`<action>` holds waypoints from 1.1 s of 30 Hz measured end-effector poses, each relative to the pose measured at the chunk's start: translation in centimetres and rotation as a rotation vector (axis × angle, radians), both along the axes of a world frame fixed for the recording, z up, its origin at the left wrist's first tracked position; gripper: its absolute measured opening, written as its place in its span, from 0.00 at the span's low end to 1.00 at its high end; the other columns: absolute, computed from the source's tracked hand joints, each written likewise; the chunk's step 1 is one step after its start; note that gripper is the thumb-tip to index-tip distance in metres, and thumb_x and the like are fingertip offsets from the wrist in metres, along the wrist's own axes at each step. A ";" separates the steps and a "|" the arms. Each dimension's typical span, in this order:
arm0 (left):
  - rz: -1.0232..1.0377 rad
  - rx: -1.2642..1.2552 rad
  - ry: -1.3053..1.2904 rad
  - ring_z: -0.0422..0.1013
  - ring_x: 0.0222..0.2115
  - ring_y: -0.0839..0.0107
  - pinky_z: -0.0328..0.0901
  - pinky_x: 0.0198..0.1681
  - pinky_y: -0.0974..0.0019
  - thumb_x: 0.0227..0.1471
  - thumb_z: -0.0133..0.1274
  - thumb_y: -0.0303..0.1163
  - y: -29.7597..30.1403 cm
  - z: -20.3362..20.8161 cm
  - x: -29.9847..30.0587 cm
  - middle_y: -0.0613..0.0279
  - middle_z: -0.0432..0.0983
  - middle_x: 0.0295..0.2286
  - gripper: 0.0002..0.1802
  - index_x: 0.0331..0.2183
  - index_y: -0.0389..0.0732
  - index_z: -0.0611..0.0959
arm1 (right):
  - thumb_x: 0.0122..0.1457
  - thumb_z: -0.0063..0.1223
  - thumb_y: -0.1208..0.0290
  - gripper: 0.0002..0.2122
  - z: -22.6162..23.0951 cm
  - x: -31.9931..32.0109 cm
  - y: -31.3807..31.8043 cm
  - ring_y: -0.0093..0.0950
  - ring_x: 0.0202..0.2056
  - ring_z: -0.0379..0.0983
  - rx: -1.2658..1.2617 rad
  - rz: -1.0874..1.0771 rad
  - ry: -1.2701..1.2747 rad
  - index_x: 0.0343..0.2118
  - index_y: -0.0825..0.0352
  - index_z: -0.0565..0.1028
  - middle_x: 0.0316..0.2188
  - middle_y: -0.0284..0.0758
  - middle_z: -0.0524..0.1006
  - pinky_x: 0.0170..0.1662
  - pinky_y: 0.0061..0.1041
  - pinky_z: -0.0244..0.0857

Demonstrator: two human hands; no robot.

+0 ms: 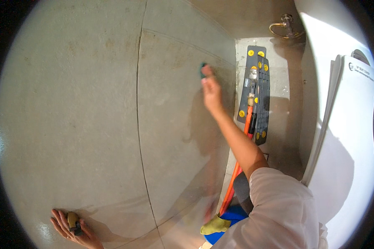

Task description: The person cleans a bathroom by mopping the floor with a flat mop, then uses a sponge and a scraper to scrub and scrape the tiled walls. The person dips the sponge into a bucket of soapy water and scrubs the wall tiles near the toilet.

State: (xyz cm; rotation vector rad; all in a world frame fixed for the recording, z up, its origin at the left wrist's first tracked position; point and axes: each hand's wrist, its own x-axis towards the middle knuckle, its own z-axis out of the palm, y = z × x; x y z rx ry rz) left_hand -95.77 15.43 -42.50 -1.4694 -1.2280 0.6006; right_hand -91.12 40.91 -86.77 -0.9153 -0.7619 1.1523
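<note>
My right hand [212, 93] reaches out along a large grey wall [83, 108]. Its fingers pinch a small dark green pad [202, 70], which looks like a scouring pad pressed to the wall. Most of the pad is hidden behind the fingers. At the lower left, my left hand [64, 226] rests against the same wall with its fingers extended. Between its thumb and fingers sits a small brownish-yellow and black object [73, 222], whose kind I cannot make out. Faint brownish stains mark the upper wall.
Flat mops [253, 74] with grey heads, yellow dots and an orange handle [230, 186] stand in the corner to the right. Below is a blue bucket [214, 238] with a yellow cloth [215, 225]. A pipe valve [286, 27] and a white dispenser [340, 124] are further right.
</note>
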 end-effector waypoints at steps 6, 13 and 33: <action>0.124 0.019 0.052 0.53 0.50 0.58 0.47 0.52 0.53 0.50 0.39 0.48 -1.7 1.2 -0.2 0.59 0.63 0.45 0.26 0.43 0.39 0.68 | 0.55 0.38 0.72 0.13 -6.5 1.4 1.0 0.34 0.46 0.61 -0.277 0.008 -0.120 0.41 0.71 0.66 0.44 0.45 0.65 0.48 0.29 0.52; 0.186 0.066 -0.001 0.49 0.53 0.57 0.45 0.53 0.56 0.50 0.36 0.50 -1.8 0.7 -1.3 0.61 0.59 0.49 0.28 0.47 0.41 0.66 | 0.52 0.41 0.74 0.10 9.8 -0.9 3.1 0.37 0.56 0.45 0.279 -0.181 -0.135 0.37 0.68 0.69 0.52 0.43 0.57 0.56 0.33 0.41; 0.196 0.133 -0.053 0.48 0.53 0.59 0.40 0.54 0.51 0.45 0.41 0.56 -1.8 0.4 0.2 0.64 0.60 0.48 0.31 0.45 0.44 0.68 | 0.53 0.38 0.75 0.17 21.7 2.2 9.9 0.31 0.52 0.56 0.763 -0.152 -0.085 0.48 0.66 0.63 0.50 0.38 0.61 0.52 0.28 0.50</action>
